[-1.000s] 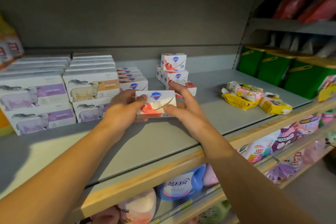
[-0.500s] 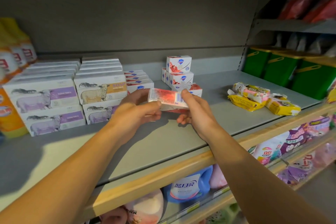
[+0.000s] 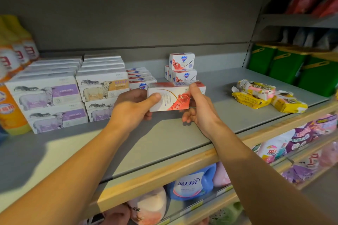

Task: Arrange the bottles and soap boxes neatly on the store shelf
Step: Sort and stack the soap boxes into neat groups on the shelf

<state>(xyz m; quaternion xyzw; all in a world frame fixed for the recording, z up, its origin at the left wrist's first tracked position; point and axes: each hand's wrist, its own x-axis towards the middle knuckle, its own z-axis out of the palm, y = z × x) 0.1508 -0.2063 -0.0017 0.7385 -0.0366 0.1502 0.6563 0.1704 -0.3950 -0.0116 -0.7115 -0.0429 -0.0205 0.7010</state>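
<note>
Grey shelf (image 3: pixel 228 115): left hand (image 3: pixel 131 107), right hand (image 3: pixel 201 111) grip one soap box (image 3: pixel 170 98).

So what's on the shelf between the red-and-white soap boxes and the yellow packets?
Nothing: in the head view, bare grey shelf separates the red-and-white soap boxes from the yellow packets.

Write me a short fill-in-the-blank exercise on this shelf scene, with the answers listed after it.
1. The left hand and right hand together hold one red-and-white ____.
2. The boxes stacked at the left of the grey shelf bear a picture of a ____.
3. The bins on the next shelf to the right are ____ in colour.
4. The soft packs lying at the right of the shelf are mostly ____.

Answers: soap box; sheep; green; yellow
</note>
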